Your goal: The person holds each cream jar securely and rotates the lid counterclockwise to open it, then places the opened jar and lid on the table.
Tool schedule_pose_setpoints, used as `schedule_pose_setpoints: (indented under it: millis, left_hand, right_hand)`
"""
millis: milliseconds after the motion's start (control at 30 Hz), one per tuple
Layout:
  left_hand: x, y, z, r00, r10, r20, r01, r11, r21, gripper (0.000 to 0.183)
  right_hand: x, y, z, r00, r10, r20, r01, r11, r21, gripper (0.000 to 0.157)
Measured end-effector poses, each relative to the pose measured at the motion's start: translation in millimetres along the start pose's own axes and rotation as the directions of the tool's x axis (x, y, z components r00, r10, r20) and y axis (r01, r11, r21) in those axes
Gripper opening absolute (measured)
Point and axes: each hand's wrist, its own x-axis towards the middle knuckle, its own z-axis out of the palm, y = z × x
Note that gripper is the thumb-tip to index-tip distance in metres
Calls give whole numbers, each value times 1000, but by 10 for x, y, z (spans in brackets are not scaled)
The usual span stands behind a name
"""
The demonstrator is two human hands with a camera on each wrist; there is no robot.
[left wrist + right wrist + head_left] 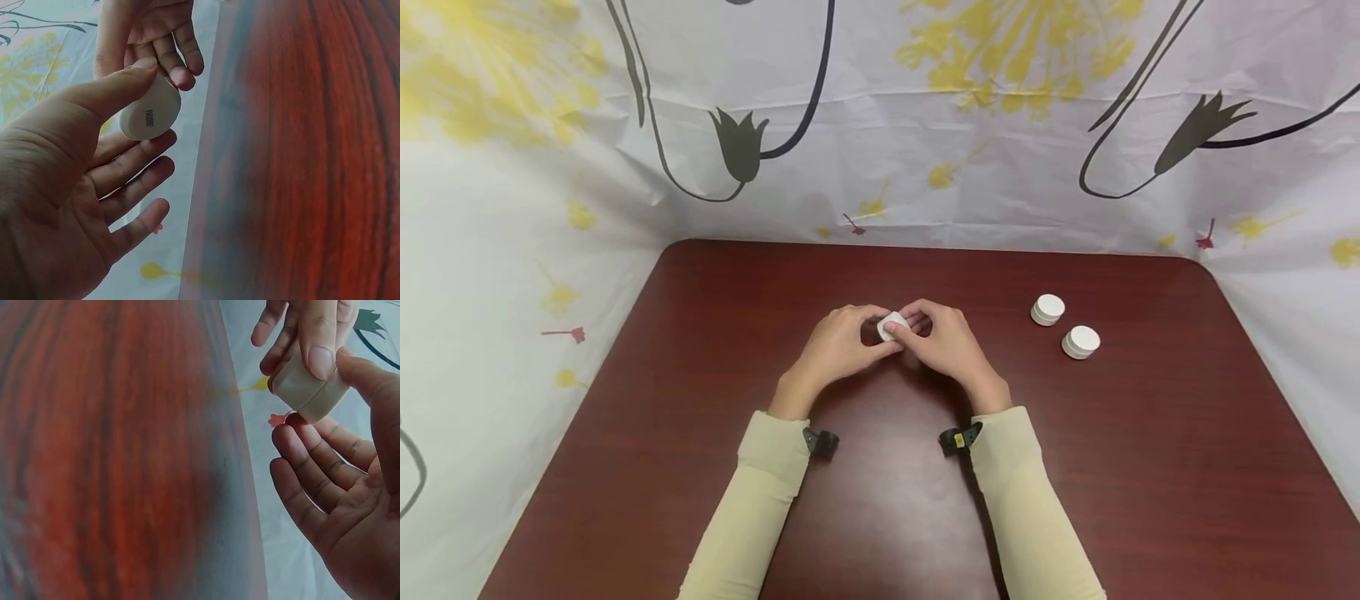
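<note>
A small white round jar is held between both hands over the middle of the table. My left hand pinches it between thumb and fingers from the left. From the other side my right hand grips it too, thumb laid over it. In the left wrist view the jar turns a flat face with small dark printing to the camera. The right wrist view shows the jar side-on, tilted, with a seam line around its wall. The other fingers of both hands are spread below it.
Two more white round jars, a farther one and a nearer one, stand to the right on the dark red wooden table. A white patterned cloth hangs behind the table's far edge and along its sides.
</note>
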Motion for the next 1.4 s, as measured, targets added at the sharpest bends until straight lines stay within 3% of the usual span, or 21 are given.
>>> schedule_pose_setpoints:
  millis: [267,567,1100,1400]
  left_hand:
    - [-14,-20,-20,1000,-10,28,9,1000,21,50]
    - [-6,-30,41,998,0,62,-1,1000,18,49]
    - [52,-21,-100,1000,-9,10,9,1000,-30,48]
    - [18,-22,-91,999,-22,25,23,999,-25,48]
  right_hand:
    - [-41,-2,70,1000,5,-2,-5,1000,10,35]
    - [-87,54,84,999,32,-8,-32,998,-47,38]
    - [53,-103,-32,999,-45,-8,44,996,-78,37]
    - [14,-115,-28,998,-55,34,57,997,-58,35]
